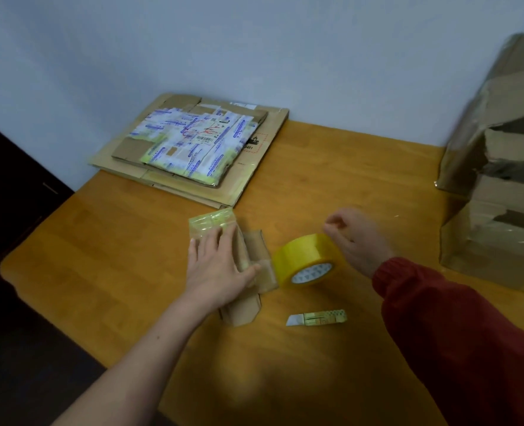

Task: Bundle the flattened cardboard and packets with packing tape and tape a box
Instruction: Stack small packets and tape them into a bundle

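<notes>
- At 11 o'clock on the wooden table (116, 256), against the wall, lies a stack of flattened cardboard (263, 130). Printed packets (193, 139) rest flat on top of it, and the stack's long axis runs roughly from 8 to 2 o'clock.
- Near the table's centre, the left hand (217, 262) lies flat with straight fingers, pressing down on a small cardboard box (254, 244). The fingertips point to 12 o'clock.
- That small cardboard box lies under the palm with its long axis running from 12 to 6 o'clock. Its glossy taped end shows beyond the fingertips at 12 o'clock, and a brown flap sticks out at 3 o'clock of the hand.
- Just beside the box at 3 o'clock, a yellow tape roll (300, 256) stands on its edge, its white core facing about 5 o'clock.
- At 6 o'clock of the roll, a utility knife (316, 317) lies flat with its long axis from 9 to 3 o'clock and its blade end toward 9 o'clock.
- The right hand (359, 244), in a red sleeve (454, 318), hangs at 2 o'clock of the roll with its fingers curled. Blur hides whether it grips anything.
- At 3 o'clock stands a large crumpled cardboard box (500, 186) covered in glossy tape.
</notes>
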